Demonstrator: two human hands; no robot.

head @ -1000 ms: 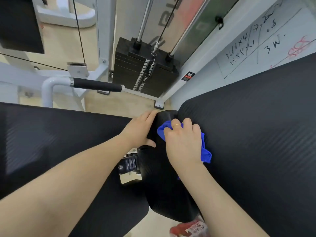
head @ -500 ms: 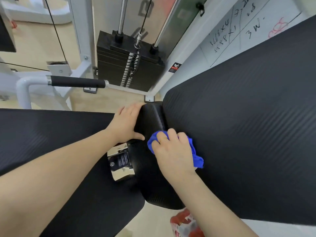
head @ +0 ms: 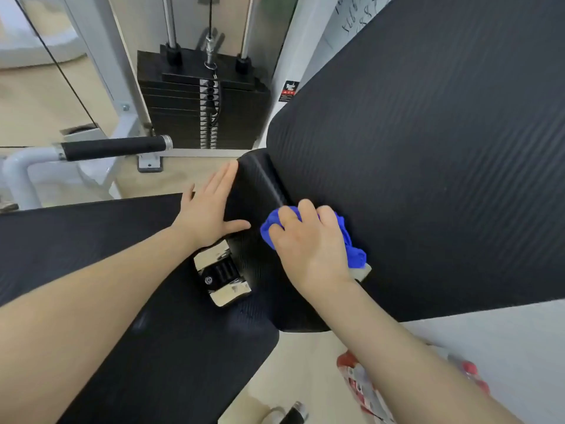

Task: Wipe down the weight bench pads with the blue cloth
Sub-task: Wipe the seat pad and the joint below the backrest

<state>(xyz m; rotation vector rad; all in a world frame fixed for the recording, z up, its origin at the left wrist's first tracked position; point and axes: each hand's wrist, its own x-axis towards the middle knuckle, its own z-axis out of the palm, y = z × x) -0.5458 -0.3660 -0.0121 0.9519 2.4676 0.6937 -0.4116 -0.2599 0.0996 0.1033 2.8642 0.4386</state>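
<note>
My right hand [head: 308, 249] presses a bunched blue cloth [head: 351, 246] onto the narrow black middle pad [head: 253, 185], right at the seam with the large black back pad [head: 428, 148]. Blue folds stick out past my fingertips and behind my knuckles. My left hand [head: 211, 209] lies flat with fingers spread on the left edge of that middle pad, holding nothing. The black seat pad [head: 91, 240] stretches away under my left forearm. A chrome hinge bracket [head: 223, 276] shows between the pads.
A black weight stack [head: 201, 99] with guide rods and cable stands behind the bench. A black-gripped handle [head: 113, 148] on a white frame juts in from the left. A whiteboard with writing [head: 354, 16] is top right. A red-and-white packet [head: 354, 381] lies on the floor below.
My right hand has slid the cloth down along the seam toward me. My left hand has flattened, its fingers now straight on the pad edge. The view has shifted down and left.
</note>
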